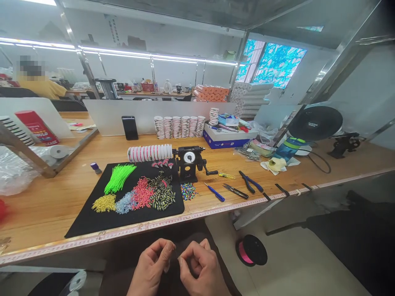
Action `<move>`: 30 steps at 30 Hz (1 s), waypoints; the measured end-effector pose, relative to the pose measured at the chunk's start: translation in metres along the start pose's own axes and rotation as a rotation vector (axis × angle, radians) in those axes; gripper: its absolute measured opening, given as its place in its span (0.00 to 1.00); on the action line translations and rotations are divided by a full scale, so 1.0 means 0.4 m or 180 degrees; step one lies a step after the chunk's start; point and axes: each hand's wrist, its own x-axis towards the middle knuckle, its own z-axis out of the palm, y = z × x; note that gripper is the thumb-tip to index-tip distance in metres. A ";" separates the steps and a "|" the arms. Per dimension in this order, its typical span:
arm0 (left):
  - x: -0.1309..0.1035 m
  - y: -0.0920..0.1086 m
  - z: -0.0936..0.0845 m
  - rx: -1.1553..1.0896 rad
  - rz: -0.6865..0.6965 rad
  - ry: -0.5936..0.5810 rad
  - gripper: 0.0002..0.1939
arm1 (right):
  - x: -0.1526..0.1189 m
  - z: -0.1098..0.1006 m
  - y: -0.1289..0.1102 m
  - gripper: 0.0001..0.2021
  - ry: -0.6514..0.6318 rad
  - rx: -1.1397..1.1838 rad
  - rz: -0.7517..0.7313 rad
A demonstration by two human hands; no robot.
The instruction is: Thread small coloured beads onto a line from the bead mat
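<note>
At the bottom centre of the frame, the left hand (152,265) and right hand (200,263) are close together, just this side of the table (77,181). On each, thumb and forefinger are pressed together; they seem to pinch a faint strand (176,250) running between them, too thin to trace. Pale floor (296,263) spreads at lower right, where a black spool (261,250) carries wound pink line (245,253).

In the middle right, a blue-and-white box (230,143) bears a smaller blue box (228,120) and a stack of small spools (213,117); what either box holds cannot be seen. Farther right stands a blue bottle (286,152) with a green lid, its contents hidden. A red can (37,127) is at left.

A tape measure (121,231) follows the table's front edge. Just behind it, left of centre, the black mat (92,222) bears loose piles: green sticks (119,177), gold beads (105,203), pale blue pieces (125,203), red pieces (143,193) and dark pieces (163,195). Multicoloured beads (188,192) lie beside its right edge. Right of centre, wood shows between the blue-handled tool (215,192), tweezers (236,191) and pliers (250,182), leaving gaps around each.
</note>
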 end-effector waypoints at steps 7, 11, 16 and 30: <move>-0.016 0.031 0.015 0.0174 0.0017 0.0034 0.26 | 0.004 -0.003 0.001 0.05 -0.0075 0.0003 0.0026; -0.016 0.030 0.012 0.0353 0.0067 0.0042 0.25 | 0.007 -0.007 -0.004 0.06 -0.0151 0.0232 0.0180; -0.012 0.029 0.011 0.0346 0.0121 0.0074 0.25 | 0.008 -0.013 -0.009 0.06 -0.0172 0.0425 0.0273; -0.025 0.047 0.027 0.0366 0.0261 0.0308 0.24 | 0.010 -0.021 -0.018 0.07 -0.0202 0.0463 0.0318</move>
